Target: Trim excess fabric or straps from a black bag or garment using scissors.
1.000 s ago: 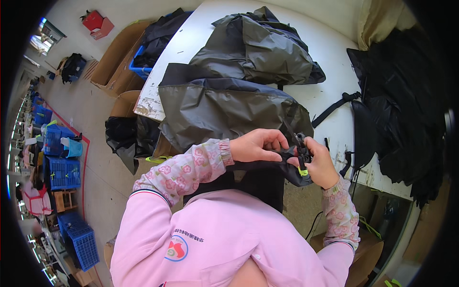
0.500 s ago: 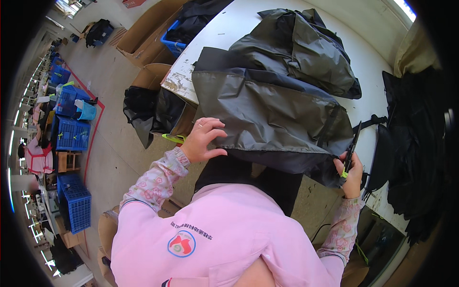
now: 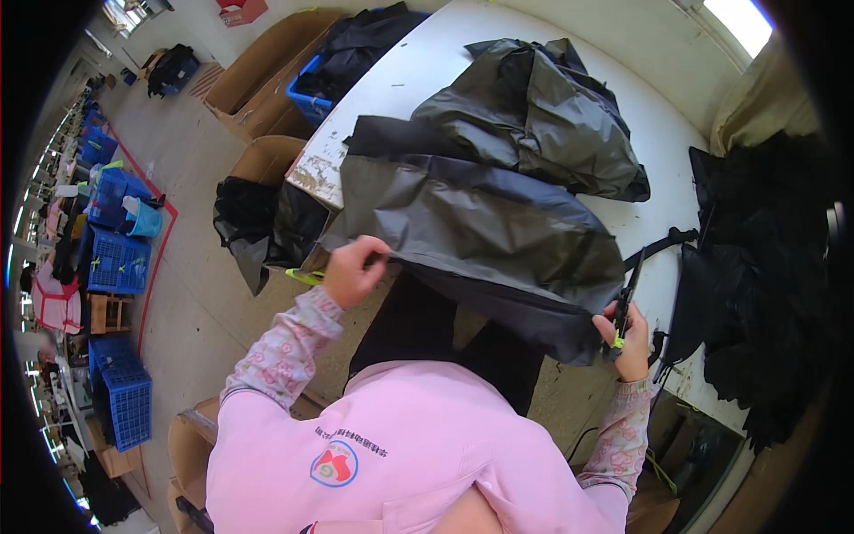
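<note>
A dark grey sewn fabric piece (image 3: pixel 480 214) lies across the white table's front edge, its lower edge with a black band hanging toward my lap. At that edge's left end, my left hand (image 3: pixel 351 271) is closed, thumb and fingers pinching the fabric. My right hand (image 3: pixel 627 338) grips black scissors (image 3: pixel 628 298) with a yellow-green tie on them, blades pointing up and away. Its thumb and fingers are beside the fabric's right end; whether they also hold the cloth cannot be made out. Behind lies a second, crumpled dark grey fabric piece (image 3: pixel 534 116).
The white table (image 3: pixel 663 214) has a worn left corner. Black fabric pieces (image 3: pixel 756 285) are heaped at right, with a black strap (image 3: pixel 663 242) near them. Cardboard boxes (image 3: pixel 267 160) and a blue crate (image 3: pixel 311 105) of black cloth stand left. More blue crates (image 3: pixel 120 392) line the floor.
My left hand has gone from spread fingers to a closed pinch on the fabric's edge. The view has shifted slightly; the right hand still holds the scissors.
</note>
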Action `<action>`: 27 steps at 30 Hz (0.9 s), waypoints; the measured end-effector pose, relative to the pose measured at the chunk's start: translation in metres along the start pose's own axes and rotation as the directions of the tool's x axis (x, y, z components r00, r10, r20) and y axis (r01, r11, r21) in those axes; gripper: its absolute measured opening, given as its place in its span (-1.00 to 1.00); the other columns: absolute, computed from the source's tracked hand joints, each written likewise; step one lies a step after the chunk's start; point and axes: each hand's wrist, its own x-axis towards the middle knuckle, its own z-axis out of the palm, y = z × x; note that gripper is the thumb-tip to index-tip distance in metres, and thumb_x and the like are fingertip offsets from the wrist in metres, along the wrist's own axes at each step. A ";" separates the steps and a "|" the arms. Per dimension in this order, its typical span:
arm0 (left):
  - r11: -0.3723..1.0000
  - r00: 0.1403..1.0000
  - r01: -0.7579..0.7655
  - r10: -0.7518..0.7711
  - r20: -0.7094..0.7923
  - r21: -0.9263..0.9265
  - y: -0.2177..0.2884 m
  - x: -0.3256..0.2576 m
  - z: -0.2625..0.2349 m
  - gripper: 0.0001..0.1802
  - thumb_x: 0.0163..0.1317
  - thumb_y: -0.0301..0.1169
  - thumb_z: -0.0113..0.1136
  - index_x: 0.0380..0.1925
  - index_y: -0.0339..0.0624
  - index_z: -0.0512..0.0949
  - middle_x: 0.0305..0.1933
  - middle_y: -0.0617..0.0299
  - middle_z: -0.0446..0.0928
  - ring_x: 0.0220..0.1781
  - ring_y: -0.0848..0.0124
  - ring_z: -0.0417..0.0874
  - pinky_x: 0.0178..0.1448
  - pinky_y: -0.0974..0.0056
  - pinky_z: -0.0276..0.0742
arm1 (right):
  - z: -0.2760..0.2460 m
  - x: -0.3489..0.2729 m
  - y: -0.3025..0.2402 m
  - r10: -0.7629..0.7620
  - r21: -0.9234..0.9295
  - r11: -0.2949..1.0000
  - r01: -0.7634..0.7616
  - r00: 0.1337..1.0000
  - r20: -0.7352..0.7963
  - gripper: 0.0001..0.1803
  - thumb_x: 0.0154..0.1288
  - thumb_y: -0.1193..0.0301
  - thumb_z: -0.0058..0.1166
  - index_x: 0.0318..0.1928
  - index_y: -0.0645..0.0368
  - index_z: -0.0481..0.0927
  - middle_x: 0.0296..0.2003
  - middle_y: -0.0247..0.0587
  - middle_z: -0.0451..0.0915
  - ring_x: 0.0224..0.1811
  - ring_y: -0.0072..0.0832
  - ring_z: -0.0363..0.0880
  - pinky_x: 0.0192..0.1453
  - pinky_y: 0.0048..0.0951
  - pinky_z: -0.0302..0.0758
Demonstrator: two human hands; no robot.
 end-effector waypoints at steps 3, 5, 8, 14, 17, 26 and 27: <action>0.985 0.884 0.009 -0.090 -0.458 -0.174 -0.033 0.026 -0.077 -0.82 0.20 -0.66 0.08 -0.23 -0.19 0.47 -0.35 0.38 0.45 -0.32 0.63 0.46 -0.20 0.47 0.42 | 0.006 0.011 -0.001 0.073 0.129 0.989 -0.078 0.997 0.039 -0.72 0.18 0.43 0.33 -0.24 0.20 0.46 -0.46 -0.41 0.50 -0.50 -0.68 0.49 -0.40 -0.62 0.45; 0.988 0.779 0.048 -0.130 -0.613 -0.148 -0.063 0.039 -0.156 -0.83 0.24 -0.66 0.04 -0.21 -0.18 0.45 -0.31 0.37 0.46 -0.26 0.61 0.49 -0.11 0.47 0.44 | 0.008 0.026 -0.009 0.052 0.166 0.985 -0.046 0.998 -0.031 -0.73 0.18 0.46 0.33 -0.26 0.23 0.45 -0.45 -0.37 0.52 -0.50 -0.64 0.53 -0.40 -0.59 0.49; 0.989 0.490 0.109 -0.139 -0.861 -0.098 -0.113 0.047 -0.271 -0.87 0.26 -0.56 0.13 -0.19 -0.25 0.46 -0.23 0.27 0.53 -0.22 0.52 0.54 -0.05 0.41 0.48 | 0.015 0.065 -0.015 0.002 0.170 0.985 0.015 0.995 -0.100 -0.73 0.17 0.48 0.33 -0.26 0.26 0.45 -0.43 -0.33 0.56 -0.50 -0.62 0.54 -0.40 -0.58 0.49; 0.885 0.072 0.439 0.140 -0.988 0.157 -0.163 0.045 -0.367 -0.74 0.16 -0.40 0.21 -0.22 -0.33 0.47 -0.27 0.10 0.54 -0.24 0.28 0.56 -0.07 0.25 0.49 | 0.019 0.167 -0.013 -0.087 0.149 0.974 0.170 0.891 -0.447 -0.66 0.16 0.46 0.36 -0.16 0.28 0.47 -0.38 -0.23 0.61 -0.46 -0.54 0.58 -0.37 -0.48 0.49; 0.890 0.155 0.437 0.068 -0.986 0.130 -0.186 0.049 -0.306 -0.84 0.17 -0.43 0.18 -0.31 -0.24 0.45 -0.36 0.15 0.52 -0.31 0.27 0.54 -0.12 0.22 0.50 | 0.003 0.207 0.018 -0.168 -0.178 0.981 0.076 0.791 -0.588 -0.55 0.07 0.41 0.45 -0.14 0.31 0.46 -0.37 -0.17 0.61 -0.42 -0.40 0.58 -0.29 -0.36 0.49; 0.795 0.783 0.488 -0.581 0.222 0.360 -0.236 -0.023 -0.091 -0.55 0.01 -0.24 0.49 -0.16 -0.28 0.61 -0.16 0.07 0.65 -0.05 0.28 0.66 0.09 0.23 0.54 | 0.010 0.242 0.036 -0.052 0.063 0.991 0.120 0.766 -0.641 -0.56 0.00 0.49 0.48 -0.17 0.34 0.49 -0.35 -0.26 0.58 -0.36 -0.50 0.53 -0.22 -0.42 0.50; 0.829 0.839 0.496 -0.534 0.104 0.260 -0.225 -0.011 -0.089 -0.58 0.02 -0.21 0.47 -0.21 -0.25 0.63 -0.23 0.10 0.66 -0.15 0.27 0.67 0.00 0.23 0.55 | 0.009 0.239 0.021 -0.118 0.003 0.988 0.154 0.771 -0.626 -0.56 0.01 0.49 0.47 -0.17 0.34 0.49 -0.35 -0.28 0.57 -0.36 -0.50 0.51 -0.21 -0.44 0.49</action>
